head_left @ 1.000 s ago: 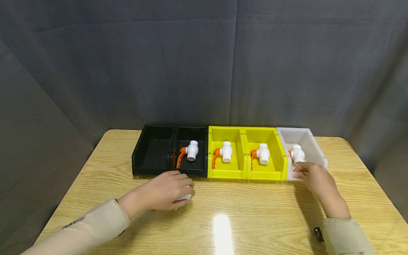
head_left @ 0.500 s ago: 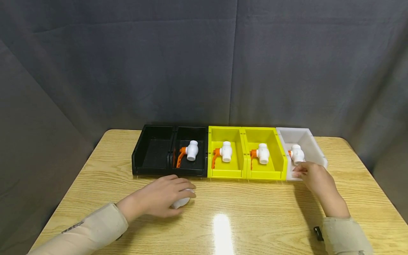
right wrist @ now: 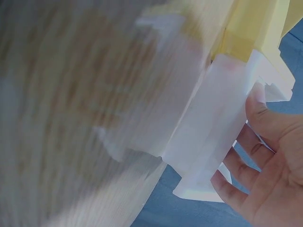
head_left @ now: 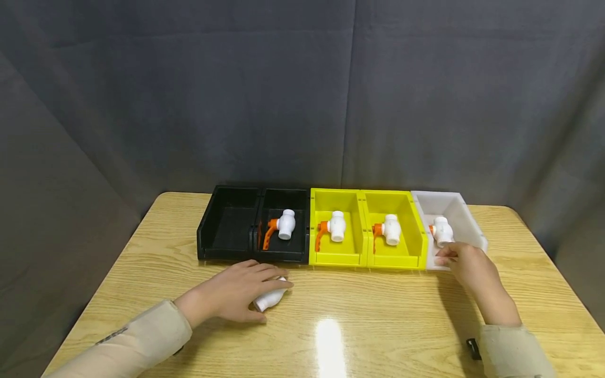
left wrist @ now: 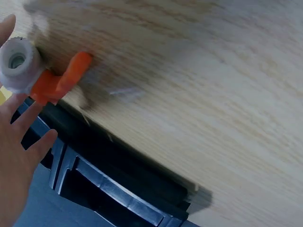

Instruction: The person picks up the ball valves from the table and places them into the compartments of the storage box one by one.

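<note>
A white ball valve with an orange lever handle (left wrist: 16, 64) lies on the table in front of the black bins. My left hand (head_left: 233, 290) is over it, fingers spread loosely and reaching past its white body (head_left: 270, 299); in the head view the hand hides the lever. My right hand (head_left: 470, 265) rests at the front lip of the white bin (head_left: 465, 223), with thumb and fingertips at the rim. Just behind those fingertips, inside this bin, lies another ball valve (head_left: 442, 231). The right wrist view shows the thumb (right wrist: 257, 97) against the bin's edge.
Left of the white bin stand two yellow bins (head_left: 336, 258) and two black bins (head_left: 227, 252) in a row. Both yellow bins and the right black bin hold one ball valve (head_left: 285, 224) each; the leftmost shows none. A grey curtain (head_left: 302, 94) hangs behind the wooden table (head_left: 378, 325).
My left hand has loosened its fingers from around the ball valve and shifted slightly, leaving more of the white body showing. My right hand has stayed at the white bin.
</note>
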`<state>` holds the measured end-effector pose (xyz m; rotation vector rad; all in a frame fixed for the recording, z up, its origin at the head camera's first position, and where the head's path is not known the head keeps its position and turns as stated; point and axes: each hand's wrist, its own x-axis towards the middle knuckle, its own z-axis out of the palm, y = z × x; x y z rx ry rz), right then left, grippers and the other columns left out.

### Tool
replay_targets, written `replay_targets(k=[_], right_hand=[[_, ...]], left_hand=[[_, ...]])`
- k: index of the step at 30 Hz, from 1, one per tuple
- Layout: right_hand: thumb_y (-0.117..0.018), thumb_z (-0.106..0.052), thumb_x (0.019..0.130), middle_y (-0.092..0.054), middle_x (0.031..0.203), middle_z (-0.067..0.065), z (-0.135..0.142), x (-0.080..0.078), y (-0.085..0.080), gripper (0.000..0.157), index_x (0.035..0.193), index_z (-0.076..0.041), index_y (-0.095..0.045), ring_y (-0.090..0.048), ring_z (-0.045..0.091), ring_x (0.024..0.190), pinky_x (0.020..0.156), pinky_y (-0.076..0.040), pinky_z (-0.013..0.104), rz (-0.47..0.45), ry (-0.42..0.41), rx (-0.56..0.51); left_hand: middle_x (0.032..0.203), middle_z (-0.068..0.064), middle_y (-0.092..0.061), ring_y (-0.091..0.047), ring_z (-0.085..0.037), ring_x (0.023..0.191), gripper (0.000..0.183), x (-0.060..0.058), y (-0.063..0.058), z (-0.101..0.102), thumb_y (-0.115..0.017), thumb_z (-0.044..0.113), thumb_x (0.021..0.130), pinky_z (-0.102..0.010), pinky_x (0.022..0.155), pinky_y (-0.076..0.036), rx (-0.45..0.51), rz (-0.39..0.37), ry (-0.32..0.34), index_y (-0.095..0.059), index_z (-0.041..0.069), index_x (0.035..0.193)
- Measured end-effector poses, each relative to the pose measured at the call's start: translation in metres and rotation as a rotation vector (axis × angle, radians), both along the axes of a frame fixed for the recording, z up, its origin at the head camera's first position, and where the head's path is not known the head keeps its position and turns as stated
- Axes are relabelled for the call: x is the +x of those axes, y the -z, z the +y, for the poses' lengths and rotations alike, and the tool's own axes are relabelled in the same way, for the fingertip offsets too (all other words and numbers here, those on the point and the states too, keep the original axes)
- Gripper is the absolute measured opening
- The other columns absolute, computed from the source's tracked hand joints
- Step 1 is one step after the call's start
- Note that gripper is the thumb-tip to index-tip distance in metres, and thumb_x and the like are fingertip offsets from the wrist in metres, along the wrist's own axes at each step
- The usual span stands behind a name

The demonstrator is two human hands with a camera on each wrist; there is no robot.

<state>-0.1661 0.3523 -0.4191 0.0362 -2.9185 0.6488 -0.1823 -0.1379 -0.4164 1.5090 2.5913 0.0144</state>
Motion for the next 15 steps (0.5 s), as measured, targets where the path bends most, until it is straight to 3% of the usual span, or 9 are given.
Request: replay_targets(k=[15], right_hand=[[-0.077,-0.011,0.085,-0.07,0.097,0.022,0.0022,-0.0014,0.002,0.011,0.089,-0.001,-0.074,-0.065,0.044,0.086,0.071,-0.049,0.059,0.001,-0.01,-0.002]], left_hand=[[0.148,0.006,-0.046,-0.049,-0.023,0.13,0.081,-0.0014,0.0051,0.0015,-0.074,0.055,0.084,-0.049,0.109,-0.039,0.002,-0.024,-0.067,-0.037,0.031,0.152]])
